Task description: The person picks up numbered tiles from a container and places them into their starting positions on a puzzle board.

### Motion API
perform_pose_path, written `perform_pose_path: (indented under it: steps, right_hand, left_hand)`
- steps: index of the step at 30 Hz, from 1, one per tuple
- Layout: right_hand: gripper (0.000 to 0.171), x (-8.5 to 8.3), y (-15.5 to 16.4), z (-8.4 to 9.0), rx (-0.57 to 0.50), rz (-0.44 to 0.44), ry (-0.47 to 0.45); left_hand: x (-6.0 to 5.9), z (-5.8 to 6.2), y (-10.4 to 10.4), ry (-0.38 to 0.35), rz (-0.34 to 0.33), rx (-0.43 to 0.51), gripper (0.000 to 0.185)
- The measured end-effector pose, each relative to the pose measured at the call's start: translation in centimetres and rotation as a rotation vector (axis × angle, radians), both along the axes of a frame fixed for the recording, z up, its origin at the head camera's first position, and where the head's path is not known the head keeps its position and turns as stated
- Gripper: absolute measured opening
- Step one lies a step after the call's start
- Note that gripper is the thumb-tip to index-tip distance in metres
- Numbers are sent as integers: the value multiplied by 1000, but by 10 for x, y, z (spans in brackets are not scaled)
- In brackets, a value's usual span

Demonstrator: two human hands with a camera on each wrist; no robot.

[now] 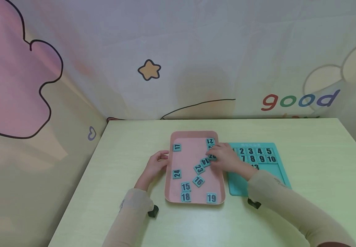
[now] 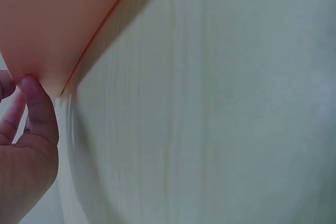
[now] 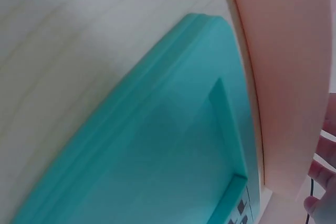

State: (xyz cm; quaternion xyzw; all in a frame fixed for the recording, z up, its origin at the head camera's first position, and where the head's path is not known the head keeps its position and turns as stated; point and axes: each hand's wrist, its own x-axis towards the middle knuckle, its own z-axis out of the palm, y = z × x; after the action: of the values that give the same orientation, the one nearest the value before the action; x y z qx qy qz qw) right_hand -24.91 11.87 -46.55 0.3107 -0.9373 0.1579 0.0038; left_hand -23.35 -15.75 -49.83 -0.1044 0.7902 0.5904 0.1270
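On the table, a pink tray (image 1: 187,144) carries loose turquoise number tiles, among them 17 (image 1: 176,147), 24 (image 1: 176,174), 16 (image 1: 198,181) and 19 (image 1: 211,198). My left hand (image 1: 154,166) pinches the tray's left rim; the left wrist view shows its thumb (image 2: 39,100) against the outer wall. Reaching over the right rim, my right hand (image 1: 227,157) has its fingers spread at the tiles, partly covering one that seems to read 20 (image 1: 212,157). No tile shows between its fingers in the right wrist view. Below the wrist lies a turquoise number board (image 1: 236,187), partly hidden by the right arm.
Rows of number tiles sit in the board's upper part, such as 5 (image 1: 269,151) and 10 (image 1: 271,159). The board stands close to the tray's right side. A printed backdrop (image 1: 196,51) rises behind the table's far edge. Dark wrist-worn pieces (image 1: 154,211) hang below both sleeves.
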Motion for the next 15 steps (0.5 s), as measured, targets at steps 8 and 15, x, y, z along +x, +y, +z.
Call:
perform_pose_path:
  steps: [8, 15]
  right_hand:
    - [32, -3, -13, -8, 95, -34, -67]
    - [29, -5, -20, -12, 114, -63, -49]
  left_hand:
    - [0, 0, 1, -14, 5, -10, 34]
    - [-1, -1, 0, -18, 7, -3, 34]
